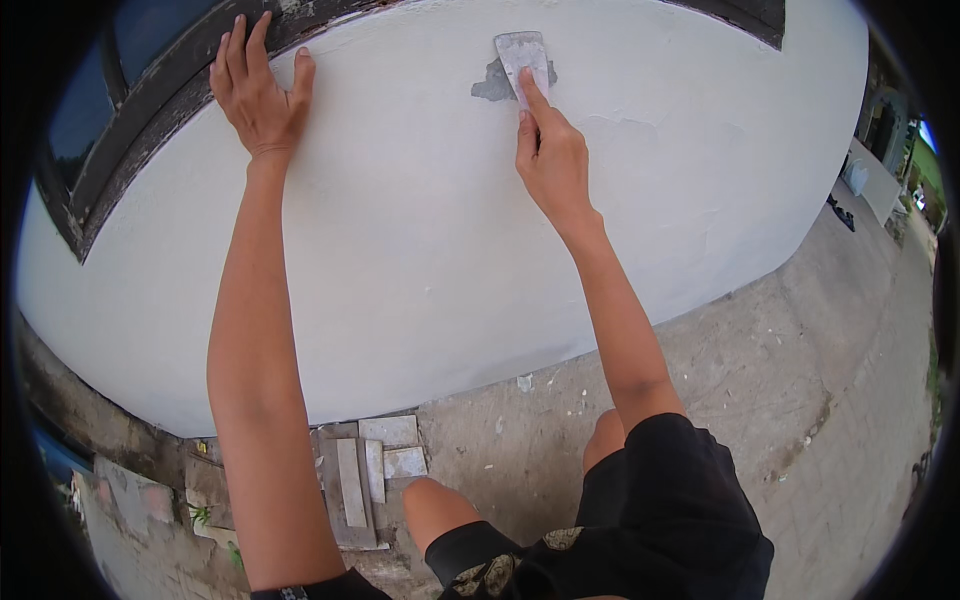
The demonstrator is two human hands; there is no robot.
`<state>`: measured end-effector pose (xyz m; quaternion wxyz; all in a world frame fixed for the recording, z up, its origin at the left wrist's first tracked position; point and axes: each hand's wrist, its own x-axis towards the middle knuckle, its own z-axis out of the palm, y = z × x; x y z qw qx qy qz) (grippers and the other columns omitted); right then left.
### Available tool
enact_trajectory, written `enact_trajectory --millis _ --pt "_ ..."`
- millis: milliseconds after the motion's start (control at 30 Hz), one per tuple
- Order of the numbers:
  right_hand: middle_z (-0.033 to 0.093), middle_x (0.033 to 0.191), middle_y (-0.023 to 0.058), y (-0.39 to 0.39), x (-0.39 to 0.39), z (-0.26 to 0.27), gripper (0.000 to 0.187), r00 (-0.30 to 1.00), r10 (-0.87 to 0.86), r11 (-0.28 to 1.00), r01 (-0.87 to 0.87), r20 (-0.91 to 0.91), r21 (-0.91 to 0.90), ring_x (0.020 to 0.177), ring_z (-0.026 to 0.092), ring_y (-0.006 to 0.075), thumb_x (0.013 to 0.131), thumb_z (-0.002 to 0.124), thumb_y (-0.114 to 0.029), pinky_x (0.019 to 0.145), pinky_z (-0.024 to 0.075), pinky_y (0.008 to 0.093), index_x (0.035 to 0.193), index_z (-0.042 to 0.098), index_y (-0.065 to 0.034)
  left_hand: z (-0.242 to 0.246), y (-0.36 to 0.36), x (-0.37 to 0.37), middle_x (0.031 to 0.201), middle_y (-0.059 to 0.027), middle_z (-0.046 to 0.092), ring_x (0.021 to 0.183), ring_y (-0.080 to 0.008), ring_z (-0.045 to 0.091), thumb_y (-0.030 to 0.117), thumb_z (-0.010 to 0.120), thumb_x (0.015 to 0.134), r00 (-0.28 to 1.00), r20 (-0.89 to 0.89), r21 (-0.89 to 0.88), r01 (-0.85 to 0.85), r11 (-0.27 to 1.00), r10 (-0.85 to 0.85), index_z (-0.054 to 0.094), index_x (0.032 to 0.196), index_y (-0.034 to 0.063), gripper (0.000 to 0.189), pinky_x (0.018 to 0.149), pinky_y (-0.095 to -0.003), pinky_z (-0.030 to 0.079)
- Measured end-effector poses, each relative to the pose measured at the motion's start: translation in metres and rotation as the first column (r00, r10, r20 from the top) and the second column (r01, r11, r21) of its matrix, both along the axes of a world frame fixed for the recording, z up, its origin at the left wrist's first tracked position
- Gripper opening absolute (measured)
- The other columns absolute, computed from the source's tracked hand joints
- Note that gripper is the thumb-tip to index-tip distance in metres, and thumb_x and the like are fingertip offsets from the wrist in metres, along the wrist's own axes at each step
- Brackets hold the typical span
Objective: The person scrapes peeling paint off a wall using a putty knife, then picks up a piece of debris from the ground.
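My right hand (pixel 553 154) grips a putty knife (pixel 523 54), its forefinger laid along the flat blade. The blade lies against a white painted wall (pixel 420 225), over a grey bare patch (pixel 495 82) where the paint is gone. Part of that patch is hidden behind the blade. To the right of it, the paint shows fine raised cracks (pixel 626 120). My left hand (pixel 259 94) is spread with nothing in it, at the wall's upper left. Its fingers reach over the worn dark wooden window frame (pixel 150 112).
Loose tile and board pieces (pixel 364 480) lie on the concrete floor (pixel 502 450) at the wall's foot, left of my knees. Small pale flakes dot the floor. Another dark frame corner (pixel 765 22) shows at upper right. Dark footwear (pixel 843 216) lies beyond the wall's right end.
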<state>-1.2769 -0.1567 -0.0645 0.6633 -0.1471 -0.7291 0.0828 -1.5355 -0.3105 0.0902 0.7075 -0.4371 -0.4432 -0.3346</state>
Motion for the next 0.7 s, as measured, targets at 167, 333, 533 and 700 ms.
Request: enact_trajectory --millis 167,333,533,700 --pt "0.058 0.074 0.0132 -0.002 0.0 -0.013 0.053 0.997 -0.017 0.997 0.023 0.076 -0.068 0.06 0.059 0.0278 0.096 0.056 -0.006 0.055 0.0478 0.0414 0.148 0.05 -0.0151 0.0 -0.001 0.002 0.151 -0.007 0.047 0.144 -0.0289 0.035 0.044 0.061 0.091 1.0 0.016 -0.002 0.015 1.0 -0.015 0.053 0.143 0.0199 0.057 0.12 -0.0461 0.022" --pt "0.058 0.074 0.0128 -0.002 0.001 -0.01 0.053 0.995 -0.045 0.998 0.049 0.09 -0.047 0.06 0.059 0.0275 0.096 0.056 -0.006 0.056 0.0485 0.0417 0.148 0.049 -0.0166 0.0 -0.001 0.006 0.151 -0.0072 0.047 0.144 -0.0286 0.035 0.043 0.06 0.091 0.999 0.037 -0.021 0.019 1.0 -0.018 0.053 0.142 0.0201 0.057 0.12 -0.0463 0.022" --pt "0.057 0.072 0.0121 0.002 0.011 -0.006 0.053 0.992 -0.055 0.998 0.055 0.112 0.0 0.06 0.059 0.0278 0.097 0.056 -0.008 0.055 0.048 0.0419 0.148 0.05 -0.02 0.001 -0.002 0.004 0.151 -0.0069 0.047 0.144 -0.0278 0.035 0.044 0.06 0.091 0.999 0.015 -0.01 0.029 1.0 -0.029 0.053 0.142 0.0208 0.056 0.12 -0.0459 0.022" --pt "0.056 0.071 0.0118 0.012 0.021 -0.005 0.054 0.992 -0.059 0.996 0.052 0.109 0.066 0.06 0.058 0.0278 0.097 0.056 -0.008 0.055 0.0477 0.0415 0.148 0.05 -0.0219 0.0 -0.001 0.002 0.151 -0.0066 0.047 0.144 -0.0276 0.036 0.044 0.06 0.091 1.0 0.018 0.003 0.024 1.0 -0.024 0.053 0.142 0.0212 0.057 0.12 -0.0456 0.023"
